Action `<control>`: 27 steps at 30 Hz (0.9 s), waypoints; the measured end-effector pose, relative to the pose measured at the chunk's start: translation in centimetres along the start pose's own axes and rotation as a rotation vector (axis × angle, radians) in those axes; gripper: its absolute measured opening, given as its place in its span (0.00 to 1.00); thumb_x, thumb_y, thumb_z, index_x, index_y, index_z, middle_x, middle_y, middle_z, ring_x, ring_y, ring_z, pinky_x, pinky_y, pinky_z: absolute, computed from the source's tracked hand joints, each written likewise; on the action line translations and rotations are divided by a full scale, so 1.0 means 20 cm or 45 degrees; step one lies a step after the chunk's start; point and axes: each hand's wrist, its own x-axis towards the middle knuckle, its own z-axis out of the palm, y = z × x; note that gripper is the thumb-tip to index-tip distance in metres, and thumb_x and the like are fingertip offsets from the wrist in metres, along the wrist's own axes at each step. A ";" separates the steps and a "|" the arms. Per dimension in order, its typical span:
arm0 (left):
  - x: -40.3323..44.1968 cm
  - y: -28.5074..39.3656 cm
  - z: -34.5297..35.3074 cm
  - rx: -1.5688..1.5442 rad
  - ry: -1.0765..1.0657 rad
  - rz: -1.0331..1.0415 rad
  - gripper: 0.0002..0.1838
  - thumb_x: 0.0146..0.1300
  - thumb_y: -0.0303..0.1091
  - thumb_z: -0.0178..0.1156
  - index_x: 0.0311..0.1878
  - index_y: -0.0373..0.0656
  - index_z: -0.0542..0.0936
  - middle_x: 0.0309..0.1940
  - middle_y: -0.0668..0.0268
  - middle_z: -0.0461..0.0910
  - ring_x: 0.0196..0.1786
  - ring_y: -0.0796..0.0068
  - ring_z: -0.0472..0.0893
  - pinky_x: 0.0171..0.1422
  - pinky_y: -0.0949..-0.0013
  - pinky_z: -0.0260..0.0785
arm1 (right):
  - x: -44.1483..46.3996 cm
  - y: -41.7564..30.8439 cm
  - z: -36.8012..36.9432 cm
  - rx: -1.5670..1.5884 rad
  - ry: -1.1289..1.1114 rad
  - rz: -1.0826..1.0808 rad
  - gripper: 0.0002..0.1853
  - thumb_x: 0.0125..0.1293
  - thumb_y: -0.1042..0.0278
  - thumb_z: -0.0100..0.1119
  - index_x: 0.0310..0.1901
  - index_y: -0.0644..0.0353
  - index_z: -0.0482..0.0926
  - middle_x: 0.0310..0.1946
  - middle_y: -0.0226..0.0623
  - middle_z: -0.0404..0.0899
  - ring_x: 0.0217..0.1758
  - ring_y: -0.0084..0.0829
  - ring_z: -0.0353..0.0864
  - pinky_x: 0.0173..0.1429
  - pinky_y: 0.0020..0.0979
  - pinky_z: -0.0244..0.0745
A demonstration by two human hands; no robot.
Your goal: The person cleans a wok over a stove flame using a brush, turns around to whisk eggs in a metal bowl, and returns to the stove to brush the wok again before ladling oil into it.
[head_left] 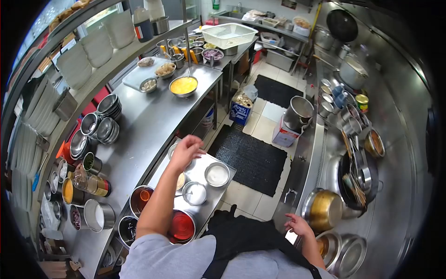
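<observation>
My left hand (pixel 186 152) reaches over a small steel side table (pixel 216 196), fingers curled together above its tins. Whatever the fingertips hold, if anything, is too small to see. A tin of white powder (pixel 217 175) is to the right of the hand, and a second white-filled tin (pixel 194 193) sits below it. My forearm partly hides a tin of yellowish powder (pixel 180 181). Nearer me is a round container of red liquid (pixel 182 225). My right hand (pixel 298 225) is empty with fingers apart, beside a brass-coloured pot (pixel 326 209) on the right counter.
On the left steel counter (pixel 146 114) stand a bowl of yellow liquid (pixel 184 86), stacked metal bowls (pixel 108 129) and an oil bottle (pixel 97 185). A wok with utensils (pixel 357 181) occupies the right side. Black mats (pixel 251 158), a blue tin (pixel 240 113) and a tall pot (pixel 298 111) line the aisle.
</observation>
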 end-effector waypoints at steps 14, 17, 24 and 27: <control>1.37 -0.30 0.27 -0.722 0.982 -0.023 0.11 0.73 0.30 0.53 0.55 0.40 0.70 0.50 0.55 0.75 0.48 0.54 0.85 0.45 0.62 0.82 | 1.47 -0.93 -1.27 -0.183 -0.141 -0.082 0.27 0.68 0.78 0.47 0.69 0.55 0.67 0.37 0.35 0.82 0.32 0.25 0.82 0.34 0.27 0.77; 1.49 -0.23 0.24 -0.691 1.193 -0.050 0.13 0.73 0.30 0.52 0.57 0.40 0.69 0.48 0.56 0.74 0.48 0.54 0.85 0.43 0.63 0.83 | 1.79 -1.36 -1.45 -0.241 -0.226 -0.253 0.27 0.68 0.77 0.48 0.69 0.58 0.67 0.36 0.36 0.82 0.32 0.24 0.81 0.35 0.27 0.76; 1.82 -0.17 0.07 -0.786 1.354 0.099 0.17 0.71 0.31 0.53 0.59 0.38 0.64 0.49 0.54 0.70 0.47 0.51 0.85 0.43 0.60 0.82 | 2.25 -2.23 -1.43 -0.728 -0.436 -0.595 0.26 0.69 0.78 0.46 0.69 0.58 0.67 0.38 0.36 0.83 0.34 0.25 0.83 0.38 0.27 0.76; 1.99 -0.19 -0.07 -0.821 1.482 0.091 0.18 0.71 0.32 0.54 0.59 0.38 0.64 0.47 0.56 0.69 0.47 0.52 0.85 0.42 0.60 0.82 | 2.45 -2.34 -1.33 -0.735 -0.568 -0.611 0.26 0.68 0.78 0.47 0.68 0.58 0.68 0.37 0.40 0.84 0.33 0.29 0.85 0.39 0.31 0.79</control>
